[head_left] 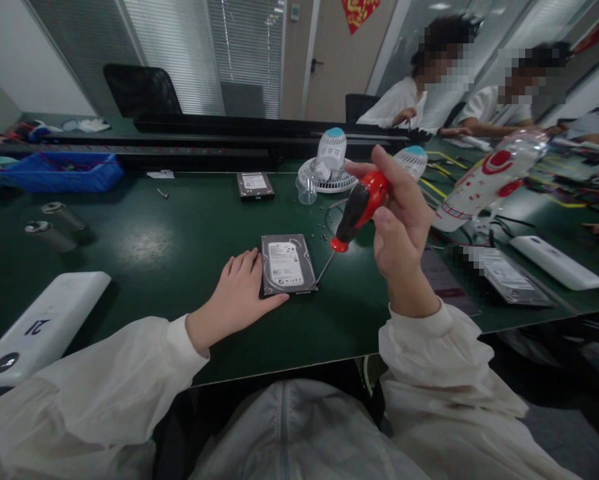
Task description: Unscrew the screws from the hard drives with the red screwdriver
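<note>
A hard drive point(288, 263) with a white label lies flat on the green table in front of me. My left hand point(237, 287) steadies it, fingers along its left edge and thumb along the near edge. In my right hand point(402, 227) is a red and black screwdriver point(357, 212), tilted, its handle between thumb and fingers. The screwdriver's tip meets the drive's near right corner; whether it sits in a screw is too small to tell. Several tiny screws point(323, 236) are scattered beyond the drive's right side.
Behind lie a second hard drive point(255, 185), a clear plastic cup point(307, 189) and a white fan point(332, 153). At left are a blue bin point(72, 171), metal cylinders point(49, 235) and a white device point(47, 323). Rightward are a bottle point(484, 180), another drive point(512, 280) and people.
</note>
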The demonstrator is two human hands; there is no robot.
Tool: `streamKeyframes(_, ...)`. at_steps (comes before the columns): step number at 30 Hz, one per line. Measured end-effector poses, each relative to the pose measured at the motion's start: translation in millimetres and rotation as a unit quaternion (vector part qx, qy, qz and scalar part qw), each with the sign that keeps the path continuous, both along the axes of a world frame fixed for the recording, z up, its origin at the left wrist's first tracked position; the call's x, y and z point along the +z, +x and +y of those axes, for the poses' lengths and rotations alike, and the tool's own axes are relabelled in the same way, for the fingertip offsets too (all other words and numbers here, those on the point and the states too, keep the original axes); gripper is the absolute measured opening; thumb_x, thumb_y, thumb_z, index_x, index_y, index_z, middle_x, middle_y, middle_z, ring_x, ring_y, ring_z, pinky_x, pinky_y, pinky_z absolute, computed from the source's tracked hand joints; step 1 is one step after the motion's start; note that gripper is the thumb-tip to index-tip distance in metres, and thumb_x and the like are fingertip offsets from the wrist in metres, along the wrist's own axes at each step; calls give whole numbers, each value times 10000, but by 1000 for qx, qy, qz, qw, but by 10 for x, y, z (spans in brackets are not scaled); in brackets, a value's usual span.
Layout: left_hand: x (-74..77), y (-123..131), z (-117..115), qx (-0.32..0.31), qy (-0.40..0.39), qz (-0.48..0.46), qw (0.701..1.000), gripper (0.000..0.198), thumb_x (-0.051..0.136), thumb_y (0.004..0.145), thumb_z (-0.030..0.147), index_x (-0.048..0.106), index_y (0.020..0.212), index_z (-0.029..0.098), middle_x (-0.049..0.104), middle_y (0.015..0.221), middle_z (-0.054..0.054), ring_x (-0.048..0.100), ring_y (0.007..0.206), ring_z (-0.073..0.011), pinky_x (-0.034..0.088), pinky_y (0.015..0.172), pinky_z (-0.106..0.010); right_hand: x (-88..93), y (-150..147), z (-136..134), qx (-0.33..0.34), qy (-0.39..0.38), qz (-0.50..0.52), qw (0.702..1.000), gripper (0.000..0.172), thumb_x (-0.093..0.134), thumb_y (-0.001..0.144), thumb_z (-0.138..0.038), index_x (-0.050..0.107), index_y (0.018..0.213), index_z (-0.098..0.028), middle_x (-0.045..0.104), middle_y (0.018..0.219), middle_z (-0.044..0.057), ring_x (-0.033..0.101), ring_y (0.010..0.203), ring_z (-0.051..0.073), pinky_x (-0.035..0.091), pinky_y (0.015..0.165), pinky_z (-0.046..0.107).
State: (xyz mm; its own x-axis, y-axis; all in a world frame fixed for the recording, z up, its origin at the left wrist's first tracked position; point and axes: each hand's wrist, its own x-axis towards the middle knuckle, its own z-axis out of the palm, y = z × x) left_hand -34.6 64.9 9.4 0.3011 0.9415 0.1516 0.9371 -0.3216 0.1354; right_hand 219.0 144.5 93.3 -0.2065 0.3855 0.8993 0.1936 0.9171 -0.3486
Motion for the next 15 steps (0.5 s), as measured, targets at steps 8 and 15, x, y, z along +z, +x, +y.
streamKeyframes(8, -30, -14, 18, 2, 5, -14, 1000, 912, 471, 907, 752, 400, 1535, 95, 434, 1583, -258, 397, 1466, -434, 361, 1164, -618, 0, 8, 68, -48, 55, 12, 997, 518, 683, 847, -614, 613, 1289, -354, 668, 1193, 33, 653, 1171, 303, 552, 1030, 579)
streamKeyframes(15, -4, -8, 14, 0, -5, -9, 1000, 951, 460, 910, 755, 396, 1530, 36, 420, 1582, -290, 388, 1467, -448, 355, 1168, -622, 4, -11, -3, -1, -37, -22, 999, 541, 497, 948, -606, 488, 1452, -409, 648, 1374, 44, 622, 1259, 307, 524, 1088, 558)
